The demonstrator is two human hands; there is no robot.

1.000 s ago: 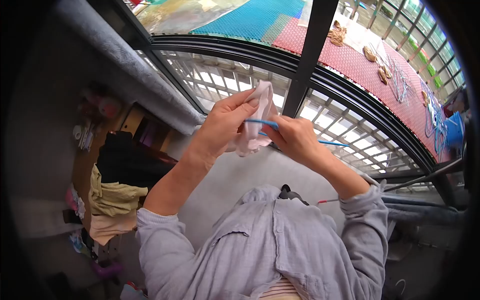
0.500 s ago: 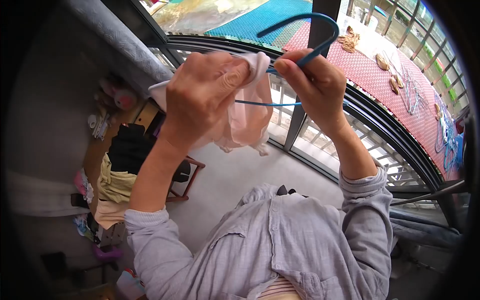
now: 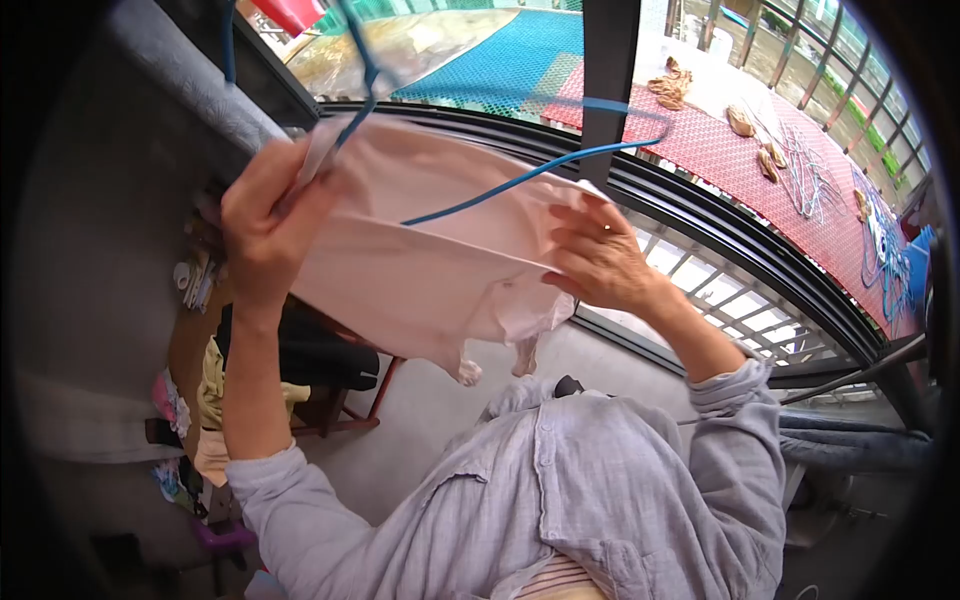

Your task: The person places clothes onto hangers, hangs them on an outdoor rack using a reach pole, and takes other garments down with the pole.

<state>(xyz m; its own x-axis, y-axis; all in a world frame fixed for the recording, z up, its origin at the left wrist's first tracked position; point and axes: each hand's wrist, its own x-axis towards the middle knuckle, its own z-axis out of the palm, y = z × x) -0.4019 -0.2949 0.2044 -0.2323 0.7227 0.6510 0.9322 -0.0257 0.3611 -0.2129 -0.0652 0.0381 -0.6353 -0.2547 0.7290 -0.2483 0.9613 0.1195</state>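
A pale pink garment (image 3: 390, 270) is stretched between my two hands, its wide opening facing up and its gathered lower edges hanging down. My left hand (image 3: 265, 225) pinches the left side of the opening, close to the hanger's wire. My right hand (image 3: 605, 255) holds the right side of the opening with its fingers. A blue wire hanger (image 3: 530, 178) slants across the opening. One end of it dips inside the cloth, while its right corner sticks out above my right hand. Part of the hanger is blurred by motion.
Beyond the window frame (image 3: 608, 90), a red perforated surface (image 3: 700, 150) carries brown clips and tangled cords (image 3: 805, 170). At lower left stands a dark reddish stool (image 3: 372, 410) by dark and yellow clothes (image 3: 210, 385). A grey curtain (image 3: 195, 75) hangs at upper left.
The garment was bunched in my left hand and now spreads wide. My right hand has left the hanger's hook and moved down onto the garment's edge. The hanger has turned, and my left hand shifted left.
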